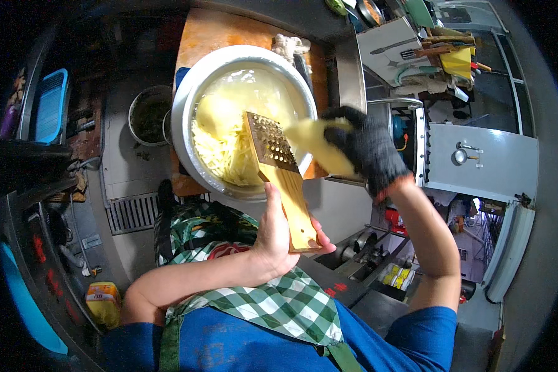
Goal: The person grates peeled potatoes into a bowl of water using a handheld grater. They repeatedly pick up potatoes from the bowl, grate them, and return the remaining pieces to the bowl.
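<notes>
My bare left hand (275,228) grips the wooden handle of a grater (279,162), whose perforated metal face leans over the rim of a large metal basin (182,125). A dark knitted glove covers my right hand (365,144), blurred by motion and closed around a peeled pale-yellow vegetable, probably a potato (323,146), at the grater's right side. Cloudy liquid fills the basin. Pale shreds (221,156) lie heaped in its near left part, with a whole peeled piece (214,114) above them.
The basin stands on a wooden board (209,30), where a whitish crumpled cloth (290,45) lies behind it. A metal pot (151,116) sits on the floor at left near a drain grate (134,214). On the right are a faucet (395,101) and hanging utensils (441,49).
</notes>
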A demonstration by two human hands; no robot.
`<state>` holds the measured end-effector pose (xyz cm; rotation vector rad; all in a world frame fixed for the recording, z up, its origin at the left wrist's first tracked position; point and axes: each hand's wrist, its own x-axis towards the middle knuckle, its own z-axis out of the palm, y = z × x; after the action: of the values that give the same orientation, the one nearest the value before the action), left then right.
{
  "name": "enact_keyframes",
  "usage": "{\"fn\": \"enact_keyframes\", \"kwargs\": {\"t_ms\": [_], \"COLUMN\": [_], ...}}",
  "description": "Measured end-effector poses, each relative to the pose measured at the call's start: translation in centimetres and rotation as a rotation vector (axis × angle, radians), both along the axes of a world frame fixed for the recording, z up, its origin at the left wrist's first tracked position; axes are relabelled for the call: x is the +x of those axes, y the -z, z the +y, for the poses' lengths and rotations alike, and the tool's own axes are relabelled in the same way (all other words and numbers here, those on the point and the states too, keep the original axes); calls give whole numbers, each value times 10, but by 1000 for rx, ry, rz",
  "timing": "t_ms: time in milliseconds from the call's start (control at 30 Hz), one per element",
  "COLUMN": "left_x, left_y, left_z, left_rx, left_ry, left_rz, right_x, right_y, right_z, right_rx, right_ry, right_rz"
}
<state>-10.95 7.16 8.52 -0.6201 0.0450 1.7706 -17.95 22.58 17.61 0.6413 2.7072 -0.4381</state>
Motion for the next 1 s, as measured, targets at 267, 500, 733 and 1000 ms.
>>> {"fn": "enact_keyframes", "kwargs": {"t_ms": [267, 500, 733, 1000], "left_x": [14, 11, 22, 16], "left_y": [-2, 0, 5, 12], "left_z": [-7, -8, -10, -12], "left_rx": [-84, -94, 8, 53], "left_ry": [92, 85, 44, -69], "left_rz": [-2, -6, 60, 62], "right_x": [19, -40, -88, -84], "right_y": [31, 86, 141, 102], "right_z": [-35, -10, -12, 53], "right_rx": [256, 290, 298, -217], "right_ry": [-212, -277, -353, 47], "right_rz": [18, -13, 0, -6]}}
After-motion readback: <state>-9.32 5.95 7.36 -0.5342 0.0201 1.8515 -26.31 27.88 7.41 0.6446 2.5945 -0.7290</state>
